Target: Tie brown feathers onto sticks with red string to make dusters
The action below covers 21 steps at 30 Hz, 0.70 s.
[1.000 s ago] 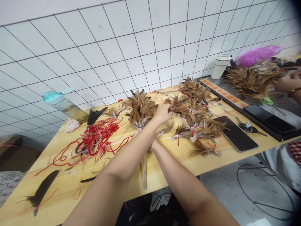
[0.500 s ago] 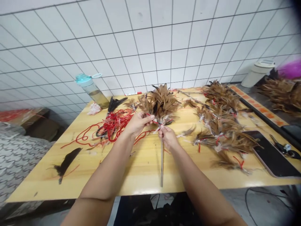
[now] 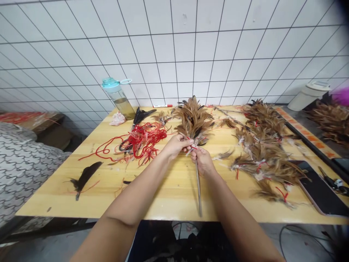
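We are pinching a red cord (image 3: 194, 147) between the fingers of our left hand (image 3: 177, 146), while those of our right hand (image 3: 203, 161) are curling around the stick (image 3: 199, 194) just below. The feather bundle (image 3: 193, 119) is fanning out directly beyond our fingers, and the bare stick is running back from them over the bench (image 3: 169, 198). We are judging it light, its feathers soft and easily bent, its stick stiff; we are favouring a hold where feathers meet stick.
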Each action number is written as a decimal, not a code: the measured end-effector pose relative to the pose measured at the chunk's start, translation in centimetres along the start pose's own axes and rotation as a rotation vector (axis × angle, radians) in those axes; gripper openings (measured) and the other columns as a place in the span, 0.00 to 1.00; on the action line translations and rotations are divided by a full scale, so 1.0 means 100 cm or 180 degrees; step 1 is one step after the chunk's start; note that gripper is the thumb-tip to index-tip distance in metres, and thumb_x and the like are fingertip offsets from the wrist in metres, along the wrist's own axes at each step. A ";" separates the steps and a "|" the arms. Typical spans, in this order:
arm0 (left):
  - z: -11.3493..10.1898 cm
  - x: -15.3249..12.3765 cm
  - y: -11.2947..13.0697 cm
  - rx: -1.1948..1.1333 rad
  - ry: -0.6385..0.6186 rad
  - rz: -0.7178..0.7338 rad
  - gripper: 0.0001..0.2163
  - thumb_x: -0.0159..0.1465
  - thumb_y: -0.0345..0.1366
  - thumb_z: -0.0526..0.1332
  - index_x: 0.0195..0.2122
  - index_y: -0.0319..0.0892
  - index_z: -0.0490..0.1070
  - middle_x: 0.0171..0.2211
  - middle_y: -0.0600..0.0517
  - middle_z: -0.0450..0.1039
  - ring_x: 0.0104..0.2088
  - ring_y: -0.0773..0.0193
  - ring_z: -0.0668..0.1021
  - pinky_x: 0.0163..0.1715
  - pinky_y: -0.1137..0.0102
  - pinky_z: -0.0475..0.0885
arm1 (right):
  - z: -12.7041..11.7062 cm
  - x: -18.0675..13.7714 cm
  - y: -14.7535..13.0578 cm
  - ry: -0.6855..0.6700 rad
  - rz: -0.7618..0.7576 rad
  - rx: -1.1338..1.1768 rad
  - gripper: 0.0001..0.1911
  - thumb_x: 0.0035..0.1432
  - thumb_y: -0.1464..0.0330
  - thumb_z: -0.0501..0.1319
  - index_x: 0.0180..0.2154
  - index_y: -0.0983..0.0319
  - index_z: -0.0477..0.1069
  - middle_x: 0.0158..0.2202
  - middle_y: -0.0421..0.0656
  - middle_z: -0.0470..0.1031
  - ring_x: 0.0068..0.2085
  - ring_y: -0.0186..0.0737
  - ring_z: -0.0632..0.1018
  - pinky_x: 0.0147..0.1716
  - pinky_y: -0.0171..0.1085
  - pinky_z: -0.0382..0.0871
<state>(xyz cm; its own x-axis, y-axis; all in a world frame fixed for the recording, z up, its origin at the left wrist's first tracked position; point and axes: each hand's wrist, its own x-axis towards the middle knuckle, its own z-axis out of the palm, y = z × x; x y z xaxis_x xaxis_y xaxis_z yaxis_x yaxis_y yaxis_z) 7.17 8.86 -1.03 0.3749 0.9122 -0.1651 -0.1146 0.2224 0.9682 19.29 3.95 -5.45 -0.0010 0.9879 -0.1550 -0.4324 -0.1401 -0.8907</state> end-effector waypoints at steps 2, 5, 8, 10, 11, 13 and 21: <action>0.001 -0.001 0.000 -0.0018 0.0016 0.0009 0.20 0.42 0.41 0.75 0.27 0.34 0.69 0.18 0.53 0.70 0.18 0.73 0.70 0.18 0.78 0.62 | 0.001 -0.001 -0.001 -0.0058 -0.0037 0.0042 0.21 0.42 0.52 0.66 0.27 0.61 0.64 0.16 0.31 0.56 0.18 0.26 0.53 0.18 0.32 0.41; 0.002 -0.002 -0.001 0.0018 0.0031 0.0038 0.20 0.41 0.41 0.75 0.27 0.34 0.69 0.18 0.53 0.70 0.18 0.73 0.70 0.18 0.77 0.62 | 0.003 -0.001 -0.001 -0.0118 -0.0057 0.0107 0.23 0.43 0.50 0.65 0.27 0.61 0.64 0.16 0.30 0.54 0.18 0.25 0.52 0.18 0.32 0.40; 0.002 -0.004 -0.001 0.0078 0.0188 0.0068 0.21 0.40 0.41 0.75 0.27 0.35 0.67 0.18 0.55 0.69 0.17 0.74 0.70 0.18 0.77 0.61 | 0.004 -0.001 0.000 -0.0101 -0.0052 0.0035 0.24 0.44 0.46 0.63 0.26 0.61 0.62 0.16 0.30 0.54 0.17 0.25 0.51 0.17 0.32 0.39; 0.003 -0.005 -0.002 0.0107 0.0304 0.0078 0.22 0.40 0.42 0.75 0.26 0.36 0.66 0.18 0.55 0.69 0.17 0.74 0.69 0.18 0.77 0.61 | 0.004 -0.001 0.002 -0.0121 -0.0076 -0.0097 0.25 0.45 0.45 0.61 0.25 0.60 0.61 0.15 0.30 0.54 0.16 0.25 0.51 0.17 0.32 0.39; 0.004 -0.006 -0.002 0.0108 0.0346 0.0089 0.22 0.39 0.43 0.75 0.26 0.37 0.66 0.18 0.55 0.69 0.17 0.74 0.69 0.18 0.77 0.61 | 0.004 -0.001 0.002 -0.0158 -0.0105 -0.0168 0.25 0.46 0.45 0.61 0.24 0.60 0.60 0.15 0.31 0.54 0.16 0.25 0.51 0.16 0.32 0.39; 0.007 -0.008 -0.002 0.0097 0.0428 0.0159 0.22 0.39 0.44 0.75 0.25 0.37 0.65 0.18 0.56 0.68 0.17 0.74 0.69 0.19 0.77 0.62 | 0.004 -0.002 0.002 -0.0244 -0.0213 -0.0280 0.25 0.47 0.44 0.59 0.25 0.60 0.61 0.15 0.31 0.54 0.16 0.26 0.51 0.16 0.32 0.39; 0.020 -0.016 -0.008 0.0360 0.1002 0.0536 0.16 0.45 0.41 0.71 0.23 0.39 0.64 0.17 0.58 0.66 0.17 0.73 0.66 0.19 0.76 0.60 | 0.002 -0.002 0.010 -0.0480 -0.0569 -0.0737 0.25 0.52 0.43 0.56 0.25 0.59 0.58 0.16 0.32 0.55 0.18 0.28 0.53 0.17 0.32 0.43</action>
<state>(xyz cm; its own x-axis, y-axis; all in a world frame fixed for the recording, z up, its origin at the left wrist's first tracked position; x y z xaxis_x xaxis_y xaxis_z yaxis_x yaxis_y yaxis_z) 8.46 6.52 -1.17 0.0561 0.9978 -0.0346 -0.0417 0.0370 0.9984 18.72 3.62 -6.23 -0.0845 0.9945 0.0623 -0.2211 0.0423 -0.9743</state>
